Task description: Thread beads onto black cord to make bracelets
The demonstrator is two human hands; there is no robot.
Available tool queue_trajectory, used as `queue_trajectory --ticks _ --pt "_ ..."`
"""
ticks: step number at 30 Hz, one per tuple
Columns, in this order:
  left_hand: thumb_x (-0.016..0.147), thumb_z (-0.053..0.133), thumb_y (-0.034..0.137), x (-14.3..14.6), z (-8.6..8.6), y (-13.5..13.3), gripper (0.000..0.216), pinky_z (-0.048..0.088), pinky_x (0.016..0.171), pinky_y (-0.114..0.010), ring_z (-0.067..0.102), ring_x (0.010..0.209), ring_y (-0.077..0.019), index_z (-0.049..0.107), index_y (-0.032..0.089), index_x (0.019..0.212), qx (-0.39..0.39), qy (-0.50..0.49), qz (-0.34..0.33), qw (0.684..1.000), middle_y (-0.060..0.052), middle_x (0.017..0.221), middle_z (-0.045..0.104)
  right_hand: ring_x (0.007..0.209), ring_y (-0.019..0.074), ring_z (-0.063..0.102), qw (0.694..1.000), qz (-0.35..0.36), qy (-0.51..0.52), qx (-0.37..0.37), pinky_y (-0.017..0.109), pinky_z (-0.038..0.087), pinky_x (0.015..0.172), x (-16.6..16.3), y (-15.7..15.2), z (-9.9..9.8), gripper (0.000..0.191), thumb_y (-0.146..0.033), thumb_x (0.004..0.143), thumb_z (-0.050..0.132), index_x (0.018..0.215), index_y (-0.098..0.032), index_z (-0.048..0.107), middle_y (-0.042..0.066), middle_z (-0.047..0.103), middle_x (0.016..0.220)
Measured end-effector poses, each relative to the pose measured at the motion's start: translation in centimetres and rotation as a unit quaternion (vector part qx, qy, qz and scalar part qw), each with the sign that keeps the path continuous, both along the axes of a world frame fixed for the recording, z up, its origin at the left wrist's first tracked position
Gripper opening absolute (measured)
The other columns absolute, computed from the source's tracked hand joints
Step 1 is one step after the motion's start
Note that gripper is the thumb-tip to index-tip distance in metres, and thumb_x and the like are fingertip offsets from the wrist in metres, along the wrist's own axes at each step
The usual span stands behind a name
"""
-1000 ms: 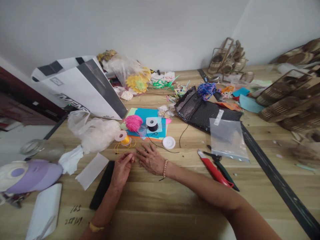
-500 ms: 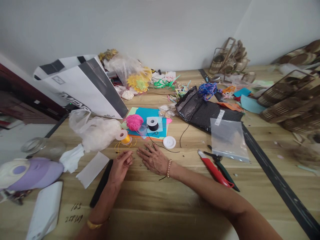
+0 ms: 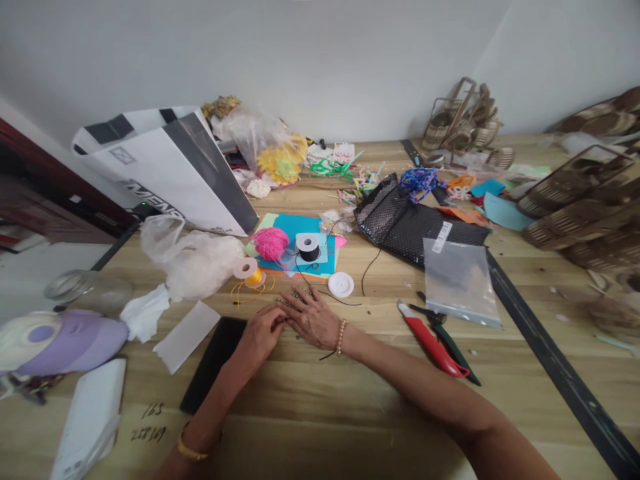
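My right hand [image 3: 316, 321] lies flat on the wooden table with its fingers spread, a beaded bracelet [image 3: 341, 337] at the wrist. Small dark beads seem to show between and around its fingers. My left hand [image 3: 260, 332] is closed in a pinch against the right fingertips; whatever it holds is too small to make out. Just beyond the hands stand a spool of yellow cord [image 3: 251, 273] and a spool of black cord [image 3: 307, 247]. A white round lid [image 3: 341, 285] sits near the right fingers. Loose black cord trails across the table beside it.
Pink yarn [image 3: 271, 244] rests on blue paper [image 3: 287, 225]. Red-handled cutters [image 3: 433, 343] and a clear zip bag [image 3: 463, 280] lie to the right, before a black mesh pouch [image 3: 400, 217]. Leftward are a black flat case [image 3: 213, 367], a plastic bag [image 3: 200, 263] and a standing white bag [image 3: 170, 173].
My left hand has moved right, from apart to touching the right hand's fingertips, uncovering more of the black flat case. My right hand stays flat in nearly the same place.
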State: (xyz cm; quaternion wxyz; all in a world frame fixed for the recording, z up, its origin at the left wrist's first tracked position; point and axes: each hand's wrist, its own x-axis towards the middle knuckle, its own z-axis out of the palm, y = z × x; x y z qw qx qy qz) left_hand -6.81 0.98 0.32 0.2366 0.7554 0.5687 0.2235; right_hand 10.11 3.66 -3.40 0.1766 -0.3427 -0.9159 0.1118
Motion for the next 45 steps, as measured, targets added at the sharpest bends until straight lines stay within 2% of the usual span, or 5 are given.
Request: queue_trajectory --ticks 16,21,26,32,45 --pt "0.069 0.053 0.007 -1.5 -1.2 0.0 0.019 0.047 0.061 -0.025 0.058 0.062 -0.0150 0.064 0.018 0.080 -0.012 -0.034 0.009 0.999 -0.002 0.070 0.063 0.135 0.0285 0.033 1.000 0.000 0.013 -0.004 0.053 0.028 0.108 0.7 0.2 0.1 0.043 -0.017 0.094 0.038 0.137 -0.015 0.043 0.014 0.045 0.142" --pt "0.067 0.051 0.006 -1.8 -1.4 -0.1 0.024 0.047 0.061 -0.026 0.057 0.063 -0.0148 0.063 0.018 0.085 0.002 -0.048 0.014 0.999 -0.002 0.074 0.061 0.127 0.0255 0.039 0.997 0.032 0.073 -0.004 0.047 0.029 0.108 0.5 0.2 1.3 0.034 -0.019 0.090 0.047 0.123 -0.013 0.053 0.014 0.054 0.127" --pt "0.068 0.050 0.008 -2.3 -1.6 -0.3 0.020 0.047 0.063 -0.027 0.057 0.063 -0.0157 0.058 0.018 0.084 0.000 -0.058 0.025 0.998 -0.001 0.073 0.060 0.109 0.0251 0.047 0.997 0.051 0.052 0.001 0.045 0.031 0.104 -0.7 0.2 1.8 0.024 -0.025 0.085 0.058 0.106 -0.013 0.060 0.012 0.057 0.107" --pt "0.069 0.049 0.008 -2.3 -0.8 -0.6 0.015 0.047 0.065 -0.028 0.058 0.066 -0.0165 0.055 0.018 0.078 -0.011 -0.009 0.027 1.000 -0.001 0.073 0.059 0.095 0.0237 0.047 0.998 0.039 -0.004 0.039 0.041 0.036 0.095 -1.8 0.0 1.7 0.011 -0.019 0.090 0.051 0.090 -0.013 0.061 0.010 0.057 0.093" --pt "0.083 0.047 0.015 -1.9 0.2 -0.9 0.015 0.046 0.074 -0.032 0.059 0.076 -0.0198 0.057 0.018 0.072 -0.018 0.088 -0.026 0.996 -0.005 0.078 0.059 0.101 0.0238 0.046 0.997 0.027 -0.012 0.069 0.046 0.027 0.107 -0.7 0.3 0.2 0.012 -0.018 0.092 0.049 0.095 -0.012 0.058 0.012 0.056 0.099"
